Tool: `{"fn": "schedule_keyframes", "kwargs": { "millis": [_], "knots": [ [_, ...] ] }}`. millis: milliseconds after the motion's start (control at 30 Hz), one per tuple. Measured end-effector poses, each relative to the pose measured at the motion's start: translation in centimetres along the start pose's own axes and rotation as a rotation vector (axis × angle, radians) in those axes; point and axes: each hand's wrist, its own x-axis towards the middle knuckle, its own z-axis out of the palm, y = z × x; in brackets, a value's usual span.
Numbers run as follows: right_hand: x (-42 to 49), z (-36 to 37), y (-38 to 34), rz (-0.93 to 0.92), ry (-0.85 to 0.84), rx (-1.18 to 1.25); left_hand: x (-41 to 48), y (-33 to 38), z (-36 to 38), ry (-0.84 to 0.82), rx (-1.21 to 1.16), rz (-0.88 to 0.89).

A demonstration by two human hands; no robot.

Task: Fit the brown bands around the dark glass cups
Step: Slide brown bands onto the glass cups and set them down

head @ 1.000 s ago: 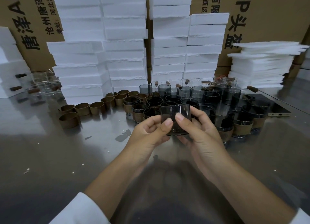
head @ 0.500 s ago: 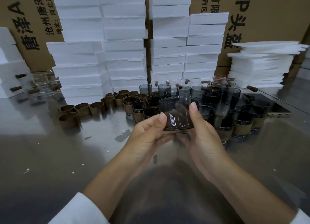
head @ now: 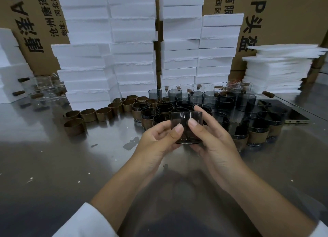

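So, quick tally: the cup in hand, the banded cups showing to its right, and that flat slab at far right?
Bare dark glass cup, held: 1
Dark glass cups with brown bands showing: 3
Flat dark slab, perhaps a phone: 1
Total: 5

White sleeves (head: 83,222) (plain cloth)

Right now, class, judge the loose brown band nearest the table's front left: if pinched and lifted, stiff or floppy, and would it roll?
The brown band keeps an open loop unsupported, so probably springy rather than floppy. Its thin wall suggests lightness. Standing on its edge on the steel table, it likely won't roll.
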Motion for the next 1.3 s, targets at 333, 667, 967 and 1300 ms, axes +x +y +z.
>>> {"fn": "schedule_keyframes", "kwargs": {
  "millis": [333, 667, 967, 1300],
  "knots": [
    [0.2, -0.6, -0.5, 0.095, -0.058, 0.116, 0.1, 0.5, -0.3, -0.105, -0.067, -0.065],
    [0.4, -0.8, 0.1, 0.082, -0.031, 0.044, -0.2, 0.2, -0.5, -0.232, 0.020, -0.034],
    [0.1, -0.6, 0.6, 0.091, -0.053, -0.203, 0.2, -0.5, -0.4, 0.017, 0.118, 0.013],
    [-0.1, -0.6, 1.2, 0.037, -0.012, -0.175, 0.5, -0.1, -0.9, -0.015, 0.232, 0.008]
  ]
}}
